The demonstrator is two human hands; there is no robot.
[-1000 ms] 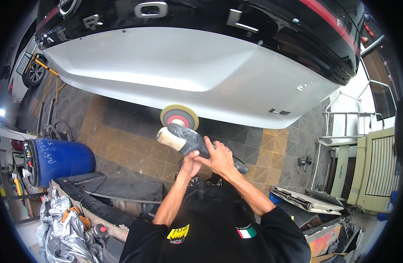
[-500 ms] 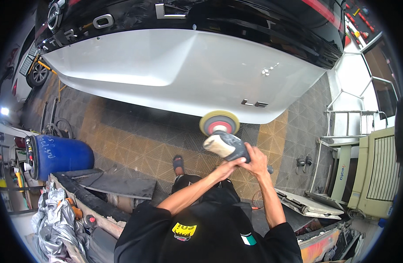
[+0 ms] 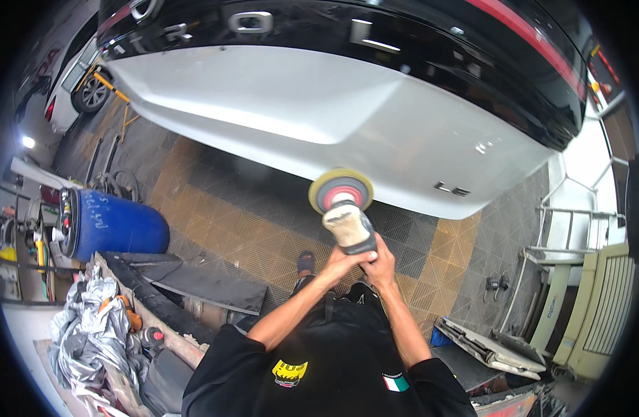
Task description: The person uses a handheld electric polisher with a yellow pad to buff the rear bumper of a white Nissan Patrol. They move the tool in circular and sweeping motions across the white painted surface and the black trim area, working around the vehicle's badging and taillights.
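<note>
Both my hands are closed around the rear end of a cordless-looking polisher (image 3: 347, 224), grey and cream with a round yellow-rimmed pad (image 3: 322, 185). My left hand (image 3: 347, 263) grips its left side and my right hand (image 3: 382, 263) its right side, close together in front of my body. The pad points away from me and overlaps the lower edge of a silver tailgate panel (image 3: 264, 111) in the view. Whether it touches the panel, I cannot tell. Metal letter badges (image 3: 451, 188) are fixed at the panel's lower right.
Black glossy bodywork (image 3: 431, 42) rises beyond the panel. On the left lies a blue drum (image 3: 125, 222), with crumpled silver sheeting (image 3: 90, 326) nearer me. At right stand a metal step frame (image 3: 570, 229) and a beige louvred unit (image 3: 601, 306). Patterned tiles (image 3: 222, 236) cover the floor.
The polisher has swung from slanting left to pointing nearly straight ahead, and my hands have shifted left with it. My view has turned, so the car sits further right in the picture.
</note>
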